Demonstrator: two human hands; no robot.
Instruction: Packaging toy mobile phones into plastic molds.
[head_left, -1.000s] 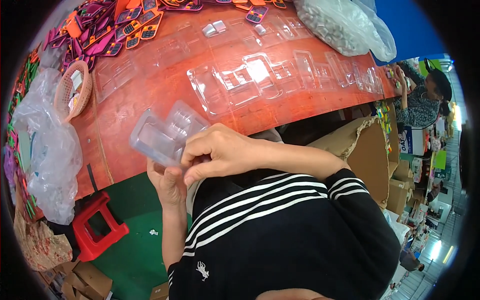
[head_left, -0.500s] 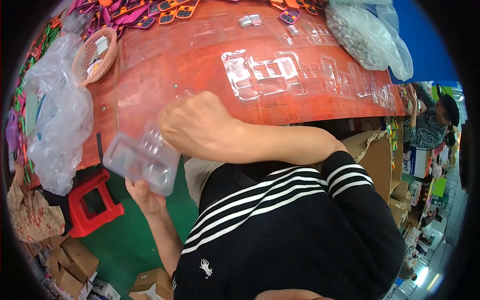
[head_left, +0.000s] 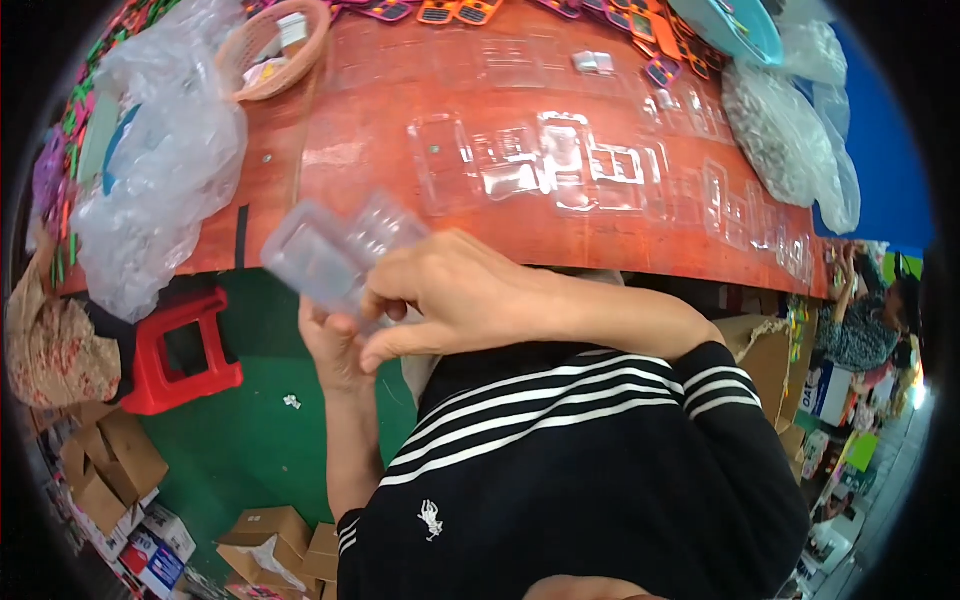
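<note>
Orange-red tabletop (head_left: 380,150) fills the upper half of the view, with a green floor (head_left: 250,440) below its near edge. Held above that edge, at about ten o'clock from the picture's centre, is a clear plastic blister tray (head_left: 335,250), motion-blurred and tilted. The left hand (head_left: 335,345) grips it from beneath, fingers closed on its lower end. The right hand (head_left: 450,295) comes across from three o'clock, fingertips pinching the tray's near side, so both hands meet on the one piece. Toward twelve o'clock, more clear blister shells (head_left: 560,165) lie flat on the table. At ten o'clock sits a crumpled clear plastic bag (head_left: 160,180), and beyond it a pink basket (head_left: 270,45). A second bag of small pieces (head_left: 785,135) lies at two o'clock. A red stool (head_left: 180,350) stands at nine o'clock, and cardboard boxes (head_left: 110,470) at eight.
</note>
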